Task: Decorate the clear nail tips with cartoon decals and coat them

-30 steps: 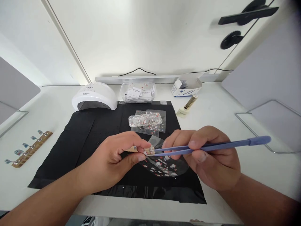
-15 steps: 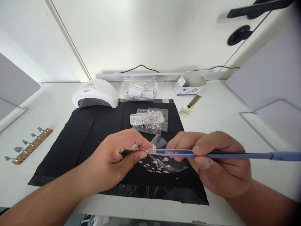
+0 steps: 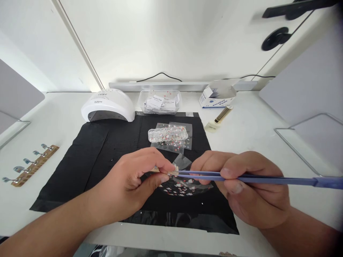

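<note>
— What does the left hand [image 3: 128,185] have?

— A small wooden stick [image 3: 155,169] with a nail tip [image 3: 173,168] at its end. Thumb and forefinger are pressed together on the stick, so the grip is pinching it just above the black mat [image 3: 91,160].

— And the right hand [image 3: 249,189]?

— It holds blue tweezers [image 3: 241,177]; the grip is closed around their arms, thumb underneath and forefinger on top. The tweezer points meet the nail tip, right beside the left thumb. Whether anything sits between the points is too small to tell.

— What lies under the hands?

— A clear sticker sheet [image 3: 184,185] with red and white shapes, flat on the mat, partly hidden by both hands.

— Farther back?

— A clear compartment box [image 3: 167,134] of small decorations rests on another sheet of stickers [image 3: 184,141], near the mat's middle. Behind the mat stand a white nail lamp [image 3: 108,106], a clear tub of wipe packets [image 3: 160,101] and an open box of alcohol pads [image 3: 217,96]. A gold-capped bottle [image 3: 219,119] lies on the bench [image 3: 254,132] to the right.

— On the left side?

— A wooden strip with nail tips [image 3: 30,165] on stands, well apart from the mat.
</note>
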Demonstrator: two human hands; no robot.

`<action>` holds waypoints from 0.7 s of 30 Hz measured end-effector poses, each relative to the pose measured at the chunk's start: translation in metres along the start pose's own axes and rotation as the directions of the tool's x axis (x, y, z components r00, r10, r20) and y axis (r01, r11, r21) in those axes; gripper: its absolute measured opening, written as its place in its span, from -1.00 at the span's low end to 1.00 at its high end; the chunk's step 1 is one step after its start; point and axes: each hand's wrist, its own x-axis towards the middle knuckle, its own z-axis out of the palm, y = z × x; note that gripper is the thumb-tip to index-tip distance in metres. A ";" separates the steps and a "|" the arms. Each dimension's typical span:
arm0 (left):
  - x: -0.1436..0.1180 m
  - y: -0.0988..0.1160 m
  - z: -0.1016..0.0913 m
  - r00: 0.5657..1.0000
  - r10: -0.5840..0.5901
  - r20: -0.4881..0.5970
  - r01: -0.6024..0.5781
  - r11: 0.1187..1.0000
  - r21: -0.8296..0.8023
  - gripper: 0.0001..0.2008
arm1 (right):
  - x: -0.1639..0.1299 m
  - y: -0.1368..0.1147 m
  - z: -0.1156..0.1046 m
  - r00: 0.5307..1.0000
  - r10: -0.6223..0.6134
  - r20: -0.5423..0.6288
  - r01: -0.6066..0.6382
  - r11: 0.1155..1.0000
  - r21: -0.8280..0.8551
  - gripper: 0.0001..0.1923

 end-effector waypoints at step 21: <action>-0.001 0.000 0.000 1.000 0.004 0.000 -0.004 1.000 -0.007 -0.85 | 0.002 0.000 0.001 0.999 -0.036 0.002 0.036 0.999 0.017 -0.74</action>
